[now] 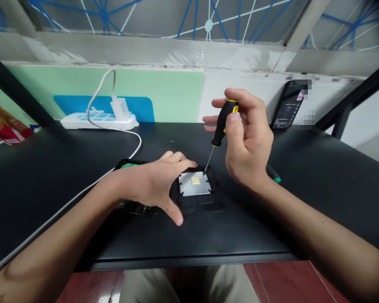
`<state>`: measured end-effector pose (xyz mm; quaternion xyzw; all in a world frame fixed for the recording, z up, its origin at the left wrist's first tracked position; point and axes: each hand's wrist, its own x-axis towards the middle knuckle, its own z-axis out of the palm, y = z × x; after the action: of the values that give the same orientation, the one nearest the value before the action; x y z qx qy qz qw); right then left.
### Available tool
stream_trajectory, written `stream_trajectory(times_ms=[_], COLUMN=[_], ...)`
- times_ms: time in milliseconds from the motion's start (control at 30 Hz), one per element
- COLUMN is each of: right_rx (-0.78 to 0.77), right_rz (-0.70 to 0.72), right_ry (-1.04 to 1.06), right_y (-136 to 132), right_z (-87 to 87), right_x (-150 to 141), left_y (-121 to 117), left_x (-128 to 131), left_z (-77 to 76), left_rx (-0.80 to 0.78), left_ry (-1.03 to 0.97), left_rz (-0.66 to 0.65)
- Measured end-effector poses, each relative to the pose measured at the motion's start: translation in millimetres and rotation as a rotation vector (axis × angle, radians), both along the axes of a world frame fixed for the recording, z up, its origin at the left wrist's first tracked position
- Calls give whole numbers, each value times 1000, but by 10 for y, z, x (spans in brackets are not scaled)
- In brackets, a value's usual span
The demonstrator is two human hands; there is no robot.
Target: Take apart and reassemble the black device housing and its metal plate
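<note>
A black casing point(206, 200) lies on the bench point(328, 193) between the two hands, its left part covered by the left hand point(156, 179). Set in it is a silver metal plate point(202, 189), carrying a small pale yellow pad point(195, 180) near its middle. A screwdriver point(221, 126) leans over the plate's far right corner; its tip is at a dark spot there, though whether it sits in a screw is too small to tell. The fingers of the right hand point(252, 134) are clamped on its black and yellow handle, the farther ones lifted off. The left hand's thumb and forefinger are spread wide apart around the plate's left side.

Under the left hand and wrist, mostly hidden, is a second black housing point(122, 162) with green board point(130, 165) inside. A green-ended object point(274, 174) pokes out behind the right wrist, the rest concealed. Farther back, a white adapter point(120, 109) sits in a power strip point(70, 122), and a phone point(286, 107) leans upright beside a pixelated patch. A packet point(9, 124) is cut off at the left edge, its contents unseen.
</note>
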<state>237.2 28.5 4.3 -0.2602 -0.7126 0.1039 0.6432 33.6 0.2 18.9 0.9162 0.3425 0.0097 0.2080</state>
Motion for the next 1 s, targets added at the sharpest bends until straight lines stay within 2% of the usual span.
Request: stream_trajectory(times_ms=[267, 367, 567, 700, 1000], right_rx=[116, 116, -19, 43, 88], right_rz=[-118, -100, 11, 42, 3], right_ry=[-12, 22, 16, 16, 16], right_y=[115, 82, -56, -24, 82], right_z=[-20, -8, 12, 7, -5], right_x=[56, 42, -21, -20, 41], left_y=[-5, -7, -12, -2, -13], left_x=[-1, -1, 2, -2, 1], left_z=[13, 13, 19, 10, 28], left_rx=[-4, 1, 5, 6, -2], left_ry=[44, 42, 31, 29, 69], left_rz=[3, 4, 1, -2, 4])
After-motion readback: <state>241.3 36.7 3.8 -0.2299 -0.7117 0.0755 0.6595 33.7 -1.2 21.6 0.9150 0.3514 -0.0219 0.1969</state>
